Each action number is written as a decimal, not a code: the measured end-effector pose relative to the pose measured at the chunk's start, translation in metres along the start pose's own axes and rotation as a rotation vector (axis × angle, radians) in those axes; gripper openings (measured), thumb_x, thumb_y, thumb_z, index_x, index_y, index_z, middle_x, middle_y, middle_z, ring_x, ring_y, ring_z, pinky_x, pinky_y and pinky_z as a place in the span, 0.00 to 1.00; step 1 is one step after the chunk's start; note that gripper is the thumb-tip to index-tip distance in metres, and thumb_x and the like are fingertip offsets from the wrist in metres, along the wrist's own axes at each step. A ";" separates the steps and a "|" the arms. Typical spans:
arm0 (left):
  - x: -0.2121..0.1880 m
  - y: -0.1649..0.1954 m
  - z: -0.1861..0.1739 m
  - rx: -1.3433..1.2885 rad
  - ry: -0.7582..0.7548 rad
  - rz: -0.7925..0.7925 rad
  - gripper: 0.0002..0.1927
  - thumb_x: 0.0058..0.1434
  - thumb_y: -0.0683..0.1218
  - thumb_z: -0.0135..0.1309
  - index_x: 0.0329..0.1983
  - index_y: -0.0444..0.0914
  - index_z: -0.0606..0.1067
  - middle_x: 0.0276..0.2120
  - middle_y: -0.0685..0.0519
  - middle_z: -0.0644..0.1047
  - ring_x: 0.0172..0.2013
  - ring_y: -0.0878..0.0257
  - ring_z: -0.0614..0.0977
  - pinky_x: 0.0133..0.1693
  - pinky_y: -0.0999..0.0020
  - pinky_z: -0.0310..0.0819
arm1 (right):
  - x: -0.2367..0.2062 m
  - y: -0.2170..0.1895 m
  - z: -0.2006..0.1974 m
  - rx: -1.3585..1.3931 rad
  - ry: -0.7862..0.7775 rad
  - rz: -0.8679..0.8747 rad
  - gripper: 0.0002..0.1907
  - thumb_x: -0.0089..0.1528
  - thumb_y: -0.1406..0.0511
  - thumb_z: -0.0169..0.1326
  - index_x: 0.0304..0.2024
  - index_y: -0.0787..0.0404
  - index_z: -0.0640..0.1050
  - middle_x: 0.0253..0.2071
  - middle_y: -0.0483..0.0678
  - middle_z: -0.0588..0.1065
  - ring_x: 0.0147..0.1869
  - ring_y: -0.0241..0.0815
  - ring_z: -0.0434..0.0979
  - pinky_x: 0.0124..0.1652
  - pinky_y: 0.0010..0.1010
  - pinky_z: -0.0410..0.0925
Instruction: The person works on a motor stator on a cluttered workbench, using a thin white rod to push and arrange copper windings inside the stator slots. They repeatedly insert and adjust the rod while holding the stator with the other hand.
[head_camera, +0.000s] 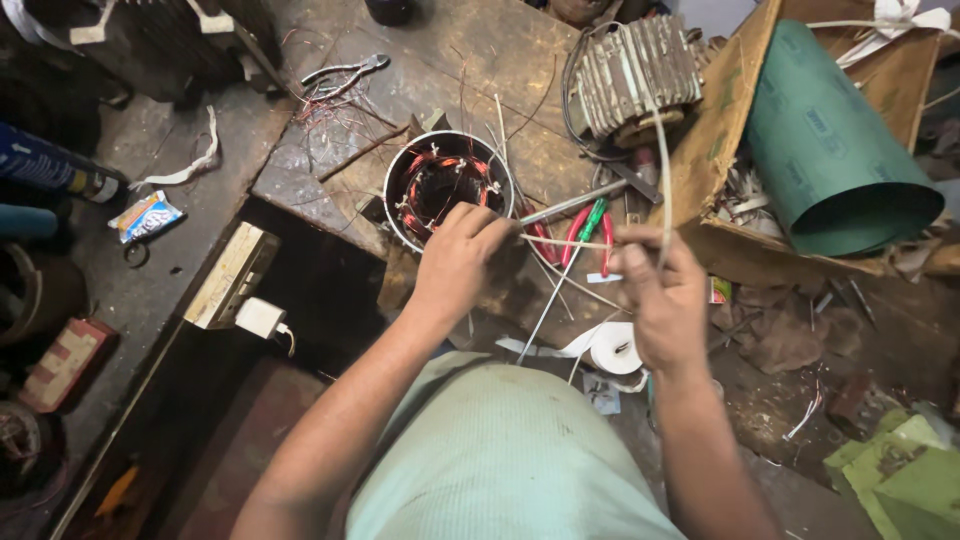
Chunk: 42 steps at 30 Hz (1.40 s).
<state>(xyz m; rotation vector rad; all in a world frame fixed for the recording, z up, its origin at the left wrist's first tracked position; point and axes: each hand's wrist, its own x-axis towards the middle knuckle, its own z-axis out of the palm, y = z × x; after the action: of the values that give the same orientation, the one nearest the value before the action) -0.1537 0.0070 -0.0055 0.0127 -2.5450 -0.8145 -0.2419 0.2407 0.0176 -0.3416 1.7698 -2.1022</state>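
Both hands grip one thin pale sleeved wire (565, 242) stretched level across the desk (480, 60): left hand (462, 255) pinches its end at the round steel stator with copper windings (447, 185), right hand (660, 295) clenches the other, farther out.

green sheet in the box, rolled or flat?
Rolled. The green sheet curls into a tube with an open oval end, lying tilted in the cardboard box.
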 end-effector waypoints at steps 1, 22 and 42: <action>0.002 0.001 -0.003 -0.006 0.010 0.030 0.23 0.45 0.39 0.58 0.48 0.38 0.78 0.41 0.50 0.75 0.46 0.50 0.76 0.46 0.59 0.74 | -0.002 -0.005 0.000 -0.084 0.013 -0.021 0.11 0.69 0.63 0.57 0.51 0.62 0.78 0.37 0.44 0.78 0.26 0.22 0.63 0.26 0.16 0.57; 0.007 -0.018 -0.001 -0.310 0.034 0.116 0.10 0.56 0.39 0.66 0.39 0.36 0.78 0.34 0.48 0.79 0.37 0.51 0.83 0.39 0.61 0.77 | -0.005 -0.037 0.042 -0.308 -0.163 -0.269 0.14 0.74 0.58 0.52 0.45 0.63 0.76 0.35 0.45 0.81 0.28 0.24 0.64 0.29 0.18 0.58; 0.029 -0.085 0.002 -0.074 -0.282 0.346 0.11 0.61 0.46 0.53 0.46 0.43 0.77 0.41 0.55 0.79 0.50 0.54 0.75 0.50 0.57 0.66 | 0.020 -0.030 0.050 -0.141 0.048 -0.262 0.15 0.78 0.59 0.54 0.45 0.65 0.72 0.32 0.51 0.76 0.29 0.30 0.70 0.27 0.19 0.56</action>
<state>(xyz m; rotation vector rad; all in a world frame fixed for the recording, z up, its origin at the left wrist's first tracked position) -0.1909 -0.0666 -0.0415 -0.5879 -2.6600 -0.8157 -0.2435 0.1917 0.0553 -0.5963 2.0010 -2.1781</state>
